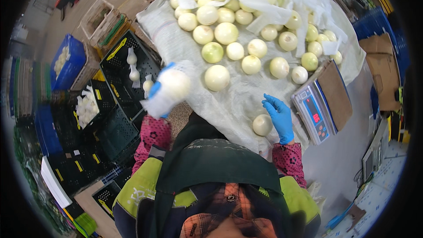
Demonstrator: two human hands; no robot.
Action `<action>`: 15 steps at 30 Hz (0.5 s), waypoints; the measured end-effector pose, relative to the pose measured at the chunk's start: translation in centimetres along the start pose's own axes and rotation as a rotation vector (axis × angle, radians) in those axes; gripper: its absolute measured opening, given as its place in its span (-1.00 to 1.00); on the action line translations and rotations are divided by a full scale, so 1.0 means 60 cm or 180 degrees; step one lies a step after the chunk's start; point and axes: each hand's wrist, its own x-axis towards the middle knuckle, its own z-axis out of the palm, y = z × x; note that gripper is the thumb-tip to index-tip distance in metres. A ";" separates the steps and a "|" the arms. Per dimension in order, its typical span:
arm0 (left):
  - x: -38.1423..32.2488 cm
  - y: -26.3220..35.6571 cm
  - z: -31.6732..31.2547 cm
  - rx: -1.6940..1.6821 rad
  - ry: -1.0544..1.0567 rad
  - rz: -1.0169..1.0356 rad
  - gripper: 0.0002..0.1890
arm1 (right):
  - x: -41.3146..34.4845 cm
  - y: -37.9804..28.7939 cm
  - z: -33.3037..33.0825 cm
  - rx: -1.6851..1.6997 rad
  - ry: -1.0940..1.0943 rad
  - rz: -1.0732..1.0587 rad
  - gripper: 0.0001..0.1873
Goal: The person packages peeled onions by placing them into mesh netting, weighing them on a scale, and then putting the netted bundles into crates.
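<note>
My left hand (154,89), in a blue glove, grips an onion bundle wrapped in white netting (175,84) off the left edge of the sheet-covered table. The bundle is blurred, and most of the hand is hidden behind it. My right hand (279,115), also gloved in blue, is over the white woven sheet (231,115) with its fingers slightly apart and nothing in them. Just left of it lies a peeled onion (262,125). A digital scale (310,105) with a lit red display stands to its right, a brown pad (333,96) on its platform.
Many peeled onions (226,33) cover the far part of the sheet, with strips of white netting (274,15) among them. At left, a dark crate (120,62) holds several wrapped onions (134,72). Nearby are a blue crate (74,62) and another crate of wrapped onions (87,105).
</note>
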 end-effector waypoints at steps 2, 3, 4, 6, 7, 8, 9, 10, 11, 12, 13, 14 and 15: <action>-0.009 0.020 -0.123 -0.0069 0.0535 0.0076 -0.48 | 0.022 -0.026 0.019 -0.0183 0.0067 -0.0244 -0.68; -0.009 0.033 -0.168 -0.0247 0.0758 0.0123 -0.53 | 0.040 -0.040 0.025 -0.0385 0.0199 -0.0495 -0.69; -0.014 0.041 -0.210 -0.0435 0.0966 0.0144 -0.56 | 0.058 -0.054 0.031 -0.0585 0.0334 -0.0740 -0.69; -0.012 0.040 -0.306 -0.0947 0.1520 -0.0149 -0.59 | 0.111 -0.118 0.036 -0.0941 0.0709 -0.1275 -0.67; -0.017 0.027 -0.363 -0.1263 0.1880 -0.0479 -0.57 | 0.140 -0.147 0.039 -0.1236 0.0883 -0.1556 -0.64; -0.021 0.000 -0.436 -0.0731 0.2167 -0.0365 -0.58 | 0.171 -0.164 0.040 -0.1370 0.1220 -0.1677 -0.62; -0.028 -0.035 -0.505 -0.0201 0.2443 -0.0266 -0.59 | 0.201 -0.181 0.042 -0.1521 0.1551 -0.1782 -0.59; -0.029 -0.062 -0.554 0.0014 0.2621 -0.0185 -0.56 | 0.239 -0.186 0.044 -0.1361 0.1961 -0.2066 -0.56; -0.030 -0.086 -0.596 0.0239 0.2815 -0.0103 -0.54 | 0.272 -0.196 0.045 -0.1576 0.2117 -0.2174 -0.56; -0.032 -0.106 -0.641 0.0945 0.3123 -0.0344 -0.49 | 0.297 -0.200 0.043 -0.1788 0.2274 -0.2232 -0.55; -0.043 -0.120 -0.683 0.1677 0.3422 -0.0593 -0.44 | 0.321 -0.202 0.044 -0.2002 0.2391 -0.2273 -0.55; -0.041 -0.132 -0.708 0.2414 0.3660 -0.0828 -0.38 | 0.347 -0.194 0.041 -0.1993 0.2425 -0.2020 -0.54; -0.034 -0.138 -0.716 0.2312 0.3724 -0.0916 -0.33 | 0.374 -0.177 0.033 -0.1971 0.2454 -0.1792 -0.53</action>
